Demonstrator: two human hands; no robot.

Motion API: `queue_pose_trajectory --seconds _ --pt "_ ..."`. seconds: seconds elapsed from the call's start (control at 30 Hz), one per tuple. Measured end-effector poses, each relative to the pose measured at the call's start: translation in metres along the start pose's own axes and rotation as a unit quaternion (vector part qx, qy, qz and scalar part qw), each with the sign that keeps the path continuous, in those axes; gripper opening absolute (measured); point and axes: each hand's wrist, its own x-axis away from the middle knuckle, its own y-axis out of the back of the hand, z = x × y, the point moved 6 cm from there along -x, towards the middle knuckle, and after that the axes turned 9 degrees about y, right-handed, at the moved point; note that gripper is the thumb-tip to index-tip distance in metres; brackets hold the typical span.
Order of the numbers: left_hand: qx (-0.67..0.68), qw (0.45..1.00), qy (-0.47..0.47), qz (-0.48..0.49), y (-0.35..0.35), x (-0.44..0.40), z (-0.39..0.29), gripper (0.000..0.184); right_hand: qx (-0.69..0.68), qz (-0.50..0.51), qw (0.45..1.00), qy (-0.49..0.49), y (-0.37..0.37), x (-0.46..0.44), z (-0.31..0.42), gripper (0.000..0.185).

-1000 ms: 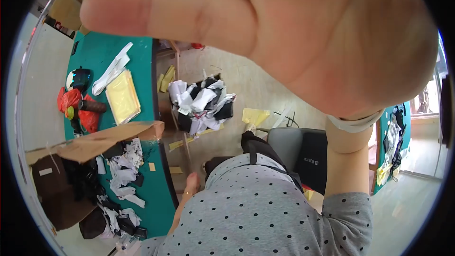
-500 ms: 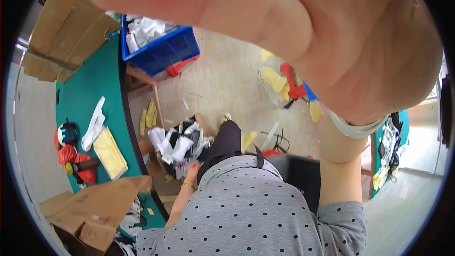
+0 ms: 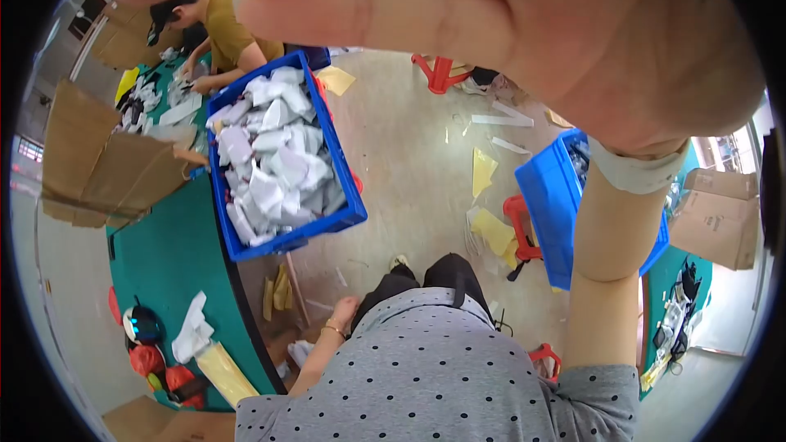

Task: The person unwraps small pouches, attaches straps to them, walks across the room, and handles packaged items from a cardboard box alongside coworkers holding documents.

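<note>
My right hand (image 3: 573, 41) is raised very close to the camera and fills the top of the view. Its fingers stretch out to the left, and a pale band (image 3: 639, 168) circles the wrist. Whether the fingertips touch anything cannot be seen. Down beside my left thigh is my left hand (image 3: 345, 311), with a thin bracelet (image 3: 334, 326) at the wrist; its fingers are hidden from above. Near it, low by the table, lies some white material (image 3: 300, 351).
On the left, a blue bin (image 3: 354, 218) of white wrapped pieces stands beside a green table (image 3: 176, 250). Cardboard (image 3: 98, 155) rises behind. A person (image 3: 233, 29) works farther off. Another blue bin (image 3: 544, 213) stands right. Yellow sheets (image 3: 485, 170) litter the floor.
The view has tilted upward, bringing the full left bin, the right bin and the other person into sight. My right hand stays raised; the floor pile near my left hand is mostly hidden.
</note>
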Motion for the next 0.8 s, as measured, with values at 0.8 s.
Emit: queue_pose_trajectory --seconds 0.8 --pt "0.372 0.923 0.090 0.040 0.193 -0.402 -0.376 0.027 -0.131 0.140 0.972 -0.134 0.516 -0.384 0.048 0.103"
